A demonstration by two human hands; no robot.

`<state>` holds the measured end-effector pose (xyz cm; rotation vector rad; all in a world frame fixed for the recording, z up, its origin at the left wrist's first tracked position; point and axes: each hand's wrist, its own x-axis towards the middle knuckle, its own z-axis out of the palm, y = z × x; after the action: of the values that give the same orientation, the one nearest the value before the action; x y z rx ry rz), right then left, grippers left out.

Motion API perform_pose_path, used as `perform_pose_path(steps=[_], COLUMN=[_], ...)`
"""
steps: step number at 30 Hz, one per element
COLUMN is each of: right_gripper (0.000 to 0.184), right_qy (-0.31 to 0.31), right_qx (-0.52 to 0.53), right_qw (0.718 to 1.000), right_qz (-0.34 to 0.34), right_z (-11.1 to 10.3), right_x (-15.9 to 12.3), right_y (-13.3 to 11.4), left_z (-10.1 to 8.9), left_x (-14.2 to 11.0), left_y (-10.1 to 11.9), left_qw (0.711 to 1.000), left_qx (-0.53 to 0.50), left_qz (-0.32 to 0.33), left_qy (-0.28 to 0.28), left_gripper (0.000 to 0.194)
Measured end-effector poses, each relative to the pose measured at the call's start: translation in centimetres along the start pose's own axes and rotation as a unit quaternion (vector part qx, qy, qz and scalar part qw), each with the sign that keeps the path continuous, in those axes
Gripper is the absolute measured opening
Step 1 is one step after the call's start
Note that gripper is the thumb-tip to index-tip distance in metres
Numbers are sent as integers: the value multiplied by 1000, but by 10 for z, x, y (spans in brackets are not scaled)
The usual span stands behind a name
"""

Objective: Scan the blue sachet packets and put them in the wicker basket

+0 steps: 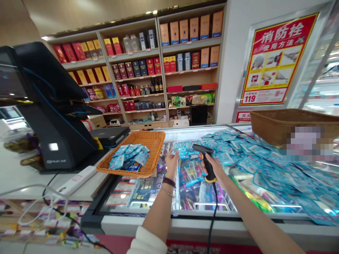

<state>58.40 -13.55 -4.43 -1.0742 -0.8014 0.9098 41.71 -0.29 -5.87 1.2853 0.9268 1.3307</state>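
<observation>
My right hand [212,168] grips a black handheld barcode scanner [208,162] with a yellow band, its head pointing left and its coiled-free black cable hanging down. My left hand [172,164] is raised just left of the scanner head, its fingertips at a blue foil packet [178,149]. I cannot tell whether those fingers hold that packet. To the left, a woven orange basket [156,138] holds a heap of similar blue packets. Many more lie spread across the top of the glass-fronted freezer chest [169,213].
A black checkout terminal [50,106] stands on the white counter [21,173] at left. A brown wicker basket [280,123] sits at right beside a blurred patch. Behind stand shelves [161,63] of boxed liquor, and a red fire-hydrant poster [278,60] hangs at right.
</observation>
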Motion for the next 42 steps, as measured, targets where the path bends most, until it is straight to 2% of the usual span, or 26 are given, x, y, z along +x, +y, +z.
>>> perform_pose_path(steps=[3,8,10,13,15,18,30,42], right_gripper=[64,67,67,67,66,66,63,64], right_qy=[-9,-42,-47,-47,-49,-55,-68,-75], right_qx=[0,9,9,1,-2,-9,-29,-41], right_qw=[1000,999,999,999,999,998,997,996], right_qz=[-1,-4,-8,-10,-10,-9,-16,-13], right_z=[-1,0,2,3,2,0,4,13], right_x=[-2,-4,-5,-6,-7,-7,-12,-20], right_y=[2,5,4,3,3,4,-1,-9], left_z=[2,6,5,1,-3,-9,-8,-8], left_x=[-5,-8,-7,-4,-1,2,2,-2], left_y=[5,3,0,-2,-3,-6,-10,-4], left_qw=[996,986,989,1000,994,982,990,990], left_qx=[-77,-92,-78,9,104,187,140,137], left_qz=[-48,-140,-123,-29,12,23,25,18], left_qy=[9,-4,-10,0,7,-5,-17,-20], left_gripper=[51,50,58,60,43,23,32,24])
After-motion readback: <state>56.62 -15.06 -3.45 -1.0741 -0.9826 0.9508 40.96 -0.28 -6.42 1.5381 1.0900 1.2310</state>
